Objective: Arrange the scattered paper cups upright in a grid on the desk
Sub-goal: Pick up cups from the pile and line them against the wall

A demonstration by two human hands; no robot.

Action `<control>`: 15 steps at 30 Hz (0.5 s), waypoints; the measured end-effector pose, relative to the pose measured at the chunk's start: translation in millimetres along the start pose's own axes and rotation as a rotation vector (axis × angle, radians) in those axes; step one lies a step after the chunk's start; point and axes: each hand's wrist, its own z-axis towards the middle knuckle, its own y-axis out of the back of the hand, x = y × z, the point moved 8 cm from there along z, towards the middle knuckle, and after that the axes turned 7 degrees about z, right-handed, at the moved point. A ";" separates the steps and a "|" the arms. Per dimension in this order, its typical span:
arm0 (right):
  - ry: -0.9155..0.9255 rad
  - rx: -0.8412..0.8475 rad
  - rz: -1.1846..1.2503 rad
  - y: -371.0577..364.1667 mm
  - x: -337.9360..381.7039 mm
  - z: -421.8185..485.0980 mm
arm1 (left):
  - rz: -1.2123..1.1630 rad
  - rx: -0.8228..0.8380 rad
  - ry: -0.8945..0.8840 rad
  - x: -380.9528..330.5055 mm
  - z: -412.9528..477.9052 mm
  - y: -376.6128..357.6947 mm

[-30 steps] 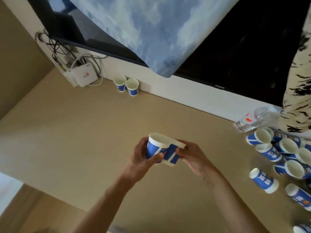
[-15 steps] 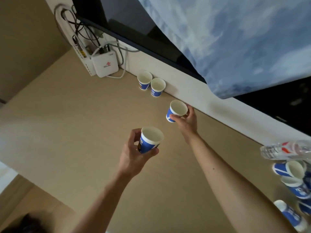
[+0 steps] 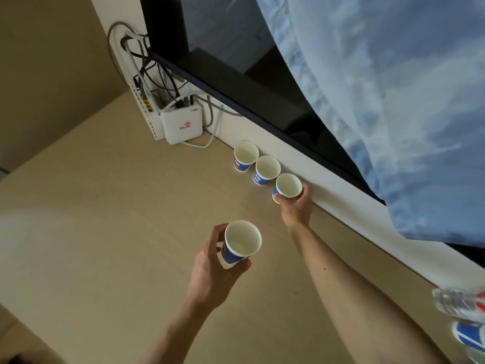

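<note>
- The right hand [image 3: 295, 206] grips a blue-and-white paper cup [image 3: 288, 189] by its lower wall, fingers curled round it, just right of the frame's centre.
- This cup is upright, mouth up, close to the white back wall [image 3: 341, 208]. Whether its base touches the beige worktop [image 3: 105, 206] cannot be told.
- Two more paper cups [image 3: 266, 169] of the same kind stand upright up-left of it. All three form a close diagonal row along the wall.
- The left hand [image 3: 212, 266] holds a second paper cup [image 3: 240, 244] below centre, mouth up and slightly tilted, thumb and fingers wrapped round its side.
- A white router box [image 3: 181, 124] with tangled cables sits at upper left.
- A dark screen [image 3: 236, 82] and a pale blue cloth [image 3: 393, 101] fill the upper right.
- A clear plastic bottle [image 3: 456, 302] and another blue cup [image 3: 469, 337] lie at the lower right edge.
</note>
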 end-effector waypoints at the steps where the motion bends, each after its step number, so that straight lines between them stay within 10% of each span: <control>1: 0.000 -0.005 0.005 -0.7 -0.4 1.6 | 0.001 0.002 0.002 0.3 1.9 0.1; 15: -0.001 -0.037 -0.004 -1.2 -7.6 15.2 | 0.019 0.005 0.010 7.5 1.9 -2.7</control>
